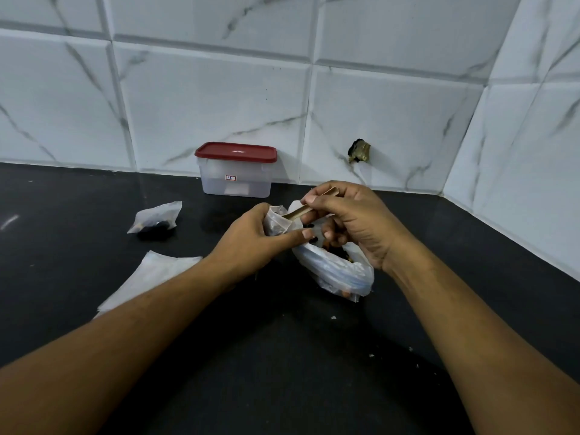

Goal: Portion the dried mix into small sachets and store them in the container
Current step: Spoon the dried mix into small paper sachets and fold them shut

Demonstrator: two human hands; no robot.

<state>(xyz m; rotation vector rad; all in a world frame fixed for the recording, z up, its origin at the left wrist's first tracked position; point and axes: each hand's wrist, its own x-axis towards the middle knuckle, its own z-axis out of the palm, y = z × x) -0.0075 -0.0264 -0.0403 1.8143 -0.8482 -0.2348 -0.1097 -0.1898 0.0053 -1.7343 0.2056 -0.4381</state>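
The right hand [354, 221] is pinching the handle of a slim gold-coloured metal spoon [301, 210] between thumb and fingertips. The left hand [248, 240] is gripping a small translucent plastic sachet [277, 222] by its mouth, fingers curled round it and forefinger stretched beneath. The spoon's bowl is dipping into that sachet's opening, so its load cannot be seen.

Directly beneath both hands, a larger crumpled clear plastic bag [335, 271] is lying open on the black stone counter [282, 356], with the dark dried mix [339, 254] showing in its mouth.

The step in hand appears to be filling a sachet by the spoonful. Beyond the left hand and away to its outer side, one filled sachet [157, 219] is lying apart with dark pieces inside. Nearer the left forearm, a flat pile of empty translucent sachets [157, 274] is waiting.

The next move probably calls for tipping the spoon clear without spilling, then closing the sachet's mouth. Past the grip, against the white marbled wall tiles [219, 105], the clear rectangular plastic container [235, 183] is standing with its dark red lid [235, 152] on, so it must be opened before anything goes in.

A small red-bordered white sticker [230, 178] on its front seems to read "15". Lettering on the lid is too small to read.
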